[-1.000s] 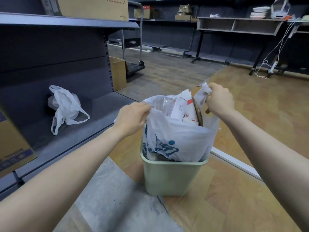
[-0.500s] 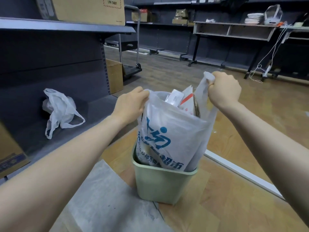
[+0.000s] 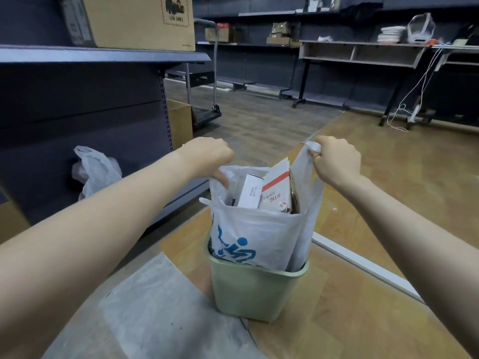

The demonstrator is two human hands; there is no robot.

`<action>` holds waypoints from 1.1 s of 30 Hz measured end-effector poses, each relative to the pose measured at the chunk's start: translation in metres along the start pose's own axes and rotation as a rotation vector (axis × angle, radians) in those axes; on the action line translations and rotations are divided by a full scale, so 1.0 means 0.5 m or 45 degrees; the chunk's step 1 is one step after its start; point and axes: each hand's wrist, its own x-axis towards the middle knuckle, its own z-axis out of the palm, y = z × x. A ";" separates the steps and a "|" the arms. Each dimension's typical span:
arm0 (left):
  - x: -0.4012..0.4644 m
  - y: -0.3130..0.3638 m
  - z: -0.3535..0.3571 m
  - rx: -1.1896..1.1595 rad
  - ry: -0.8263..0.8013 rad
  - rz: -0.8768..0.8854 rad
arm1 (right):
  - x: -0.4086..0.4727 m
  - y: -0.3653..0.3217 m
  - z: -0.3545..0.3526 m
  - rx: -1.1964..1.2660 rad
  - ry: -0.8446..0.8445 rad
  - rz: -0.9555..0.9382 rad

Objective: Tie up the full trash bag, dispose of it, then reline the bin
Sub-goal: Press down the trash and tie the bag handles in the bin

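Note:
A white trash bag with a blue print stands in a pale green bin on the floor, its lower part still inside the bin. White and red cartons stick out of its open top. My left hand pinches the bag's left rim. My right hand is closed around the right handle and holds it stretched upward.
A second white plastic bag lies on the low dark shelf to the left. A cardboard box sits on the upper shelf. A platform cart stands behind. A white floor strip runs to the right of the bin.
The bag was pulled up out of the bin, then sank back a little. My left hand shifted from a full grip to a pinch on the rim. The right hand stays on its handle.

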 end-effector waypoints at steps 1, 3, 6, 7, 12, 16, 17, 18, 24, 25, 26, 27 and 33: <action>-0.002 -0.003 -0.008 0.061 -0.064 -0.038 | 0.000 0.002 -0.002 0.016 0.010 0.016; -0.006 -0.008 -0.027 0.151 -0.116 -0.103 | 0.003 0.005 -0.012 0.055 0.076 0.037; 0.002 -0.007 -0.042 0.133 0.079 -0.151 | -0.004 -0.007 -0.018 0.145 0.214 0.045; 0.006 -0.003 -0.042 0.072 0.148 -0.175 | -0.006 -0.015 -0.011 0.159 0.184 0.034; 0.008 0.014 -0.036 -0.165 0.352 -0.303 | 0.010 -0.022 -0.013 0.181 0.129 0.080; -0.003 0.003 -0.027 -0.350 0.366 -0.365 | 0.027 -0.025 -0.023 0.146 -0.082 0.091; -0.003 -0.006 -0.033 -0.410 0.428 -0.402 | 0.033 -0.027 -0.037 0.157 -0.062 0.105; -0.001 -0.012 -0.038 -0.468 0.504 -0.445 | 0.038 -0.030 -0.054 0.191 0.013 0.123; 0.012 -0.005 -0.043 -0.700 0.660 -0.493 | 0.036 -0.041 -0.083 0.190 0.057 0.105; 0.015 -0.014 -0.049 -0.709 0.713 -0.506 | 0.043 -0.039 -0.099 0.238 0.117 0.150; 0.016 -0.020 -0.051 -0.723 0.738 -0.506 | 0.052 -0.035 -0.111 0.295 0.183 0.195; 0.015 -0.020 -0.054 -0.723 0.721 -0.476 | 0.057 -0.034 -0.117 0.327 0.197 0.206; 0.005 -0.032 -0.105 -0.752 0.779 -0.460 | 0.061 -0.049 -0.159 0.318 0.129 0.188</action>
